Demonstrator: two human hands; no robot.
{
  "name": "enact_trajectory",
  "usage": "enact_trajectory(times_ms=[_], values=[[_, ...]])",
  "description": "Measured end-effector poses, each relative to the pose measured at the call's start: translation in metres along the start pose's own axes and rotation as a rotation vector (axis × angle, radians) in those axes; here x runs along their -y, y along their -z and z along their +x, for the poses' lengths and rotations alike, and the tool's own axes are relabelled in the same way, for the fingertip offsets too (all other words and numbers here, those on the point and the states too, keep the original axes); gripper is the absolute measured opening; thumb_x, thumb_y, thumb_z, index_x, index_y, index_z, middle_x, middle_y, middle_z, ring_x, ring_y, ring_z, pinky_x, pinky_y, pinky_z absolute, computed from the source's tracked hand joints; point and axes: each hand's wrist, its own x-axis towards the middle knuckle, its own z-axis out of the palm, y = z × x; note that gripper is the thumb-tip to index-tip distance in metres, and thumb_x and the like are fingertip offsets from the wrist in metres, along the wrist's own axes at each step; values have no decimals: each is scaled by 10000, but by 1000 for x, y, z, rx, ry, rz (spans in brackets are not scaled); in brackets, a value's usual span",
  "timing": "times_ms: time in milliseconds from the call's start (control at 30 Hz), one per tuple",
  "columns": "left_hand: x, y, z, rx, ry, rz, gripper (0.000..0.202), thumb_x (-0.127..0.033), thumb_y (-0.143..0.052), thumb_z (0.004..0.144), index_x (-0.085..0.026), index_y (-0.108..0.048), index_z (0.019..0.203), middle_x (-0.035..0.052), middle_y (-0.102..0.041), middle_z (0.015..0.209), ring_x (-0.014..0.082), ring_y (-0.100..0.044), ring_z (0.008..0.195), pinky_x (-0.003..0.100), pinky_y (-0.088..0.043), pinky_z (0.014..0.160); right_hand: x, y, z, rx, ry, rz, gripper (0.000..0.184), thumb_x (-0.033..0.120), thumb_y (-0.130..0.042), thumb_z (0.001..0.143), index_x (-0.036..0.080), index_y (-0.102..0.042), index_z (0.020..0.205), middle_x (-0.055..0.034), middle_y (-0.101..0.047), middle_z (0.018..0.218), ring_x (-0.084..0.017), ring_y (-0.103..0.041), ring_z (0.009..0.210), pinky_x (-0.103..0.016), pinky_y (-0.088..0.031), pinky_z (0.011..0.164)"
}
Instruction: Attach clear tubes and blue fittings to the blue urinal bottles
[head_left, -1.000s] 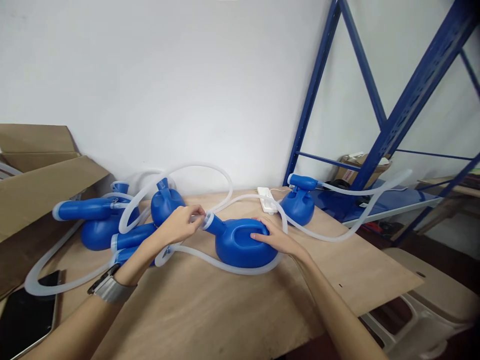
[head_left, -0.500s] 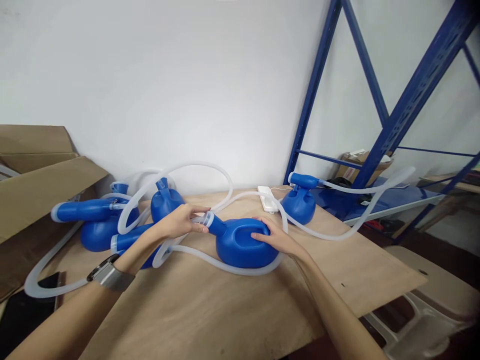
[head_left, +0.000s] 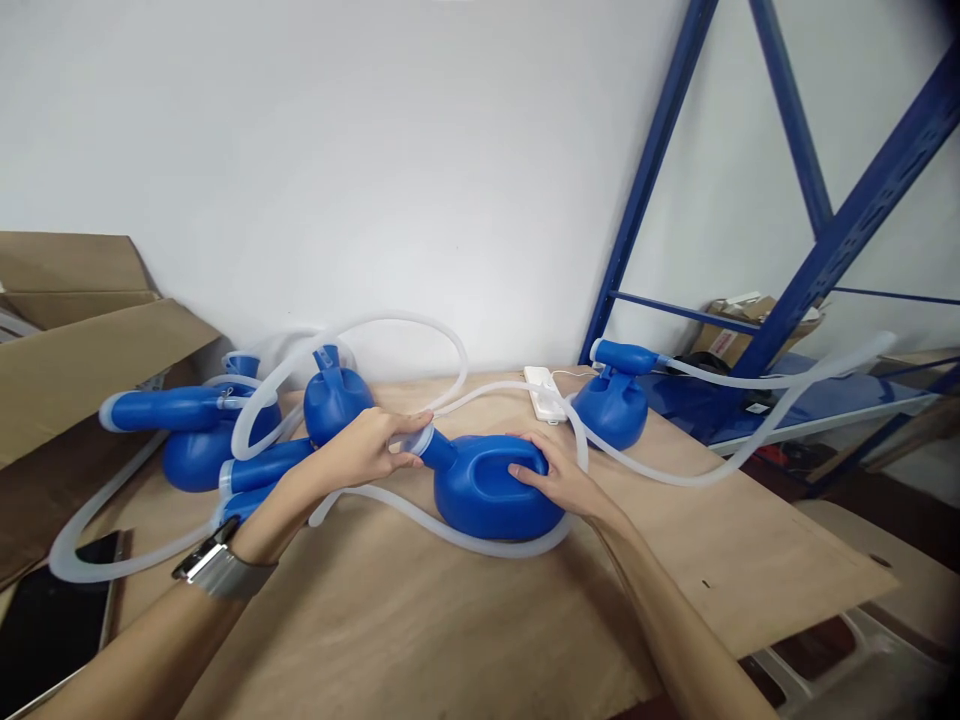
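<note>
A blue plastic urinal bottle [head_left: 495, 505] lies on its side on the wooden table, its neck pointing up and left. My right hand [head_left: 559, 475] grips its moulded handle, thumb over the front. At the mouth, my left hand [head_left: 371, 447] pinches a translucent cap [head_left: 420, 440] between thumb and fingers; whether it is fully seated I cannot tell. A clear hose [head_left: 450, 541] curves in front of the bottle. Left of it lies another blue bottle with a tube-shaped piece [head_left: 266, 468], partly behind my left wrist.
More blue bottles stand at the back [head_left: 335, 402], left [head_left: 196, 460] and right [head_left: 613, 408], with looping clear hoses. A white power strip [head_left: 545, 395] lies by the wall. At left are a cardboard box [head_left: 161, 345] and phone [head_left: 56, 620]; a blue metal rack [head_left: 652, 170] rises at right.
The view has shifted slightly, so the rack and right-hand bottle sit further right. Both hands stay on the same bottle, with the left fingers still at the cap.
</note>
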Motion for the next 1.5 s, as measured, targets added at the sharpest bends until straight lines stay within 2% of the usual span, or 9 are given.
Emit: enact_trajectory(times_ms=[233, 367, 467, 600, 733, 967, 1233, 1400, 1500], values=[[17, -12, 6, -3, -30, 151, 598, -372, -608, 938, -186, -539, 1502, 137, -625, 1479, 312, -634, 1325, 434, -485, 1123, 11, -3, -5, -9, -5, -122, 534, 624, -669, 891, 248, -627, 1267, -107, -655, 1272, -352, -575, 1235, -536, -421, 1115], [15, -27, 11, -157, -47, 412, 557, -258, -675, 918, -155, -559, 1454, 187, -577, 1518, 341, -495, 1455, 489, -436, 1168, 25, -18, -27, -69, -6, -273, 556, 664, -682, 876, 250, -631, 1244, -117, -651, 1218, -356, -564, 1194, -548, -434, 1071], [5, -43, 10, -332, 9, 602, 485, -297, -755, 893, -148, -641, 1340, 210, -629, 1422, 386, -559, 1347, 522, -490, 1062, 33, -30, -42, -166, -31, -347, 540, 671, -651, 886, 235, -642, 1204, -124, -646, 1185, -369, -561, 1167, -573, -436, 1046], [-9, -66, 3, -497, 104, 582, 313, -423, -719, 934, -192, -726, 1145, 128, -738, 1138, 315, -666, 1068, 444, -516, 889, 37, -33, -44, -217, -127, -178, 459, 646, -458, 986, 235, -652, 1055, -102, -667, 1107, -326, -604, 1129, -540, -445, 1065], [-16, -79, 3, -595, 177, 493, 340, -453, -728, 925, -194, -712, 1144, 106, -751, 1104, 307, -677, 1047, 447, -465, 950, 38, -31, -33, -176, -208, 98, 523, 676, -505, 947, 236, -676, 1172, -102, -686, 1261, -310, -628, 1202, -484, -458, 1100], [-15, -83, 17, -631, 280, 365, 359, -449, -789, 868, -171, -690, 1071, 106, -741, 1062, 312, -692, 984, 387, -464, 867, 41, -38, -29, -52, -106, 165, 595, 637, -717, 859, 241, -703, 1303, -105, -660, 1388, -335, -569, 1336, -526, -370, 1205], [-12, -81, 14, -642, 266, 368, 341, -506, -772, 875, -189, -658, 923, 84, -740, 1011, 288, -684, 948, 375, -392, 831, 34, -13, -9, 106, -231, 184, 831, 564, -764, 822, 281, -489, 1554, -110, -600, 1483, -356, -538, 1392, -531, -408, 1180], [-13, -75, 10, -571, 186, 411, 357, -548, -734, 889, -206, -631, 886, 63, -727, 931, 283, -670, 936, 379, -370, 822, 56, 0, 20, 167, -317, -24, 1116, 395, -874, 723, 254, -283, 1660, -153, -609, 1475, -371, -578, 1362, -494, -448, 1142], [-14, -67, 9, -491, 167, 362, 322, -520, -655, 933, -213, -622, 842, 81, -722, 945, 289, -658, 986, 388, -398, 868, 70, -4, 40, 220, -279, -73, 1148, 484, -880, 738, 219, -259, 1666, -183, -555, 1528, -355, -563, 1381, -453, -440, 1148]])
